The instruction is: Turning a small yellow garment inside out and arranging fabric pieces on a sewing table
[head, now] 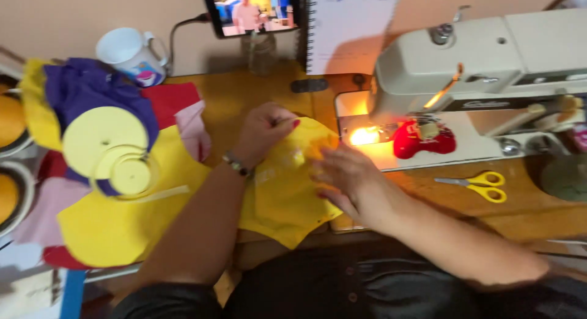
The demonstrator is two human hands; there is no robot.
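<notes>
A dark garment is seen at the near edge, with both forearms reaching forward over it. The yellow cloth (pixel 284 200) is spread on the wooden bench (pixel 428 212), its lower corner hanging past the near edge. The right hand (pixel 345 178) is laid flat on the cloth with fingers spread, pressing it down just before the needle area. The left hand (pixel 264 132) is closed at the cloth's far edge, fingertips pinched on the fabric; a bracelet (pixel 237 165) is worn at the wrist.

To the left, a larger yellow piece (pixel 116 224) is overlapped by a pale yellow disc (pixel 104 138) and a clear lid, with purple cloth (pixel 92 86), red and pink pieces under and around them. Yellow-handled scissors (pixel 480 185) lie to the right on bare wood, well apart from the hands. A red pincushion (pixel 422 141) sits on the bed of the cream sewing machine (pixel 489 56), whose lamp glows beside the cloth.

Farther back, a white mug (pixel 131 53) stands at the left, a phone (pixel 252 10) with a lit screen is propped against the wall, and a spiral notebook (pixel 351 25) leans beside it. Open wood is left between the cloth and the wall.
</notes>
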